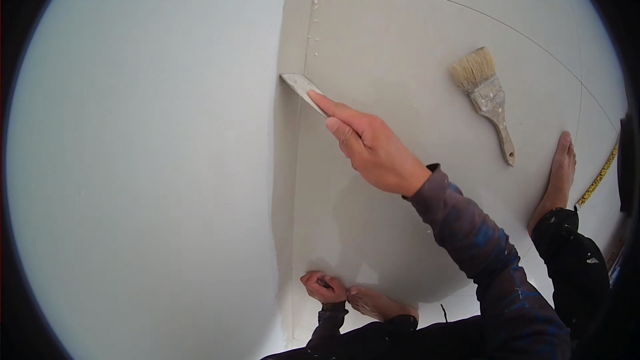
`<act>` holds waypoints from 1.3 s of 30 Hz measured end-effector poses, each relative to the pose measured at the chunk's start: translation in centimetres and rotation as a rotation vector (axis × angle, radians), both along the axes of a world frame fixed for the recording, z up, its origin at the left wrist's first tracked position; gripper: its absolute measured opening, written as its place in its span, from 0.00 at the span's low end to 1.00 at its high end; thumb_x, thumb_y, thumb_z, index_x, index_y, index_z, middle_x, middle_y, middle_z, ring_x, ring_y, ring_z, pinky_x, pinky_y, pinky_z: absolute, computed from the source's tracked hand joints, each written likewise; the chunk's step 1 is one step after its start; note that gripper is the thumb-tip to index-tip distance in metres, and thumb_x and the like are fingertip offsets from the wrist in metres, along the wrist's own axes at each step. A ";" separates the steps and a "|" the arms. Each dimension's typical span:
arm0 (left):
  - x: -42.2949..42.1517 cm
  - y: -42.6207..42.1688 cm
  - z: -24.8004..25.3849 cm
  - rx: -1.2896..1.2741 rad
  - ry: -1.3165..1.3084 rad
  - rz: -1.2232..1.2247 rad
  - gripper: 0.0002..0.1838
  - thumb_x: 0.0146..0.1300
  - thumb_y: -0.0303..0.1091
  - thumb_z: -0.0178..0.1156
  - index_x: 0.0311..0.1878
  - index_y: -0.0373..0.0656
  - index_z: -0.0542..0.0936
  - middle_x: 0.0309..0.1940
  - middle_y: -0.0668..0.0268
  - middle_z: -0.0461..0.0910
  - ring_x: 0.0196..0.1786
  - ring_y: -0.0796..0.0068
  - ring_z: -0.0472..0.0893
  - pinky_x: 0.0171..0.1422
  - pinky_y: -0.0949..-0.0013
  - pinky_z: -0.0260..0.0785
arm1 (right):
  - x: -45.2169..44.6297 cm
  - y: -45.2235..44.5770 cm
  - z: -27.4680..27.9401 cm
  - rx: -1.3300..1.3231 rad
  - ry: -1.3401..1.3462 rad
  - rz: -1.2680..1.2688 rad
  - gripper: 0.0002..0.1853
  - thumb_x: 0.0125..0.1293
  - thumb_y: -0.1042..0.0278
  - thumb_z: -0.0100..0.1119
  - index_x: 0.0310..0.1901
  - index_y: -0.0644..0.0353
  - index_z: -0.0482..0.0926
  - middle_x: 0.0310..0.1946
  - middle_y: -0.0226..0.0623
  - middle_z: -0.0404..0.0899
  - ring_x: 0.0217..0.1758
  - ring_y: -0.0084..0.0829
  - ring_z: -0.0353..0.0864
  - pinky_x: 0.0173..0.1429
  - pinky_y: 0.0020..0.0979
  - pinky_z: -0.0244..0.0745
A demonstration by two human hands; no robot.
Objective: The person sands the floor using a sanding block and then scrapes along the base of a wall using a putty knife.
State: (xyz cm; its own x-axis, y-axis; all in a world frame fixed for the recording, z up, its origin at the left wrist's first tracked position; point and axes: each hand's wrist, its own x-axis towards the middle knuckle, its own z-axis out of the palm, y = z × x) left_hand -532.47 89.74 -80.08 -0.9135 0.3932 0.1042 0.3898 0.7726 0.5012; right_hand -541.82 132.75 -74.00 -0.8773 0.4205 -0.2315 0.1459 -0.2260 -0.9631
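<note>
My right hand (380,150) is closed around a flat scraper (301,85), its index finger stretched along the blade. The scraper's front edge meets the narrow strip (285,127) at the foot of the white wall (147,160). At the bottom of the view my left hand (323,287) is curled into a fist close to the same strip, beside my bare foot (380,303). A dark spot shows inside that fist, but I cannot make out what it is.
A wide paintbrush (492,103) with pale bristles lies on the tiled floor (387,47). White crumbs (315,5) dot the floor along the wall. My other bare foot (563,167) is at the right, near a yellow speckled strip (597,177).
</note>
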 end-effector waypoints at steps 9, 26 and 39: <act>-0.1 0.8 0.3 0.001 0.019 -0.043 0.10 0.62 0.31 0.56 0.45 0.41 0.72 0.40 0.59 0.68 0.34 0.69 0.68 0.34 0.66 0.60 | -0.6 -0.2 1.3 0.043 -0.024 -0.039 0.25 0.84 0.59 0.43 0.76 0.62 0.67 0.66 0.55 0.79 0.66 0.46 0.79 0.73 0.34 0.68; 0.0 0.4 0.4 -0.001 -0.040 -0.043 0.11 0.65 0.33 0.57 0.46 0.41 0.70 0.41 0.61 0.66 0.31 0.74 0.65 0.30 0.69 0.57 | -3.0 4.1 1.7 0.106 -0.061 -0.071 0.25 0.83 0.61 0.45 0.74 0.63 0.69 0.38 0.37 0.73 0.43 0.29 0.71 0.56 0.28 0.71; 0.1 0.9 0.7 0.016 -0.083 -0.021 0.11 0.66 0.33 0.55 0.48 0.40 0.70 0.42 0.61 0.66 0.31 0.74 0.65 0.31 0.69 0.56 | -5.3 9.6 1.0 0.091 -0.072 -0.114 0.25 0.82 0.60 0.45 0.74 0.61 0.70 0.23 0.28 0.67 0.29 0.21 0.69 0.43 0.27 0.73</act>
State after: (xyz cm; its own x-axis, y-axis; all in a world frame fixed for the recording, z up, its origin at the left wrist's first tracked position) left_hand -532.33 90.64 -79.41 -0.9106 0.4117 0.0354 0.3630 0.7561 0.5445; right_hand -547.16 142.34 -72.96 -0.8055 0.5381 -0.2482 0.1934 -0.1572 -0.9684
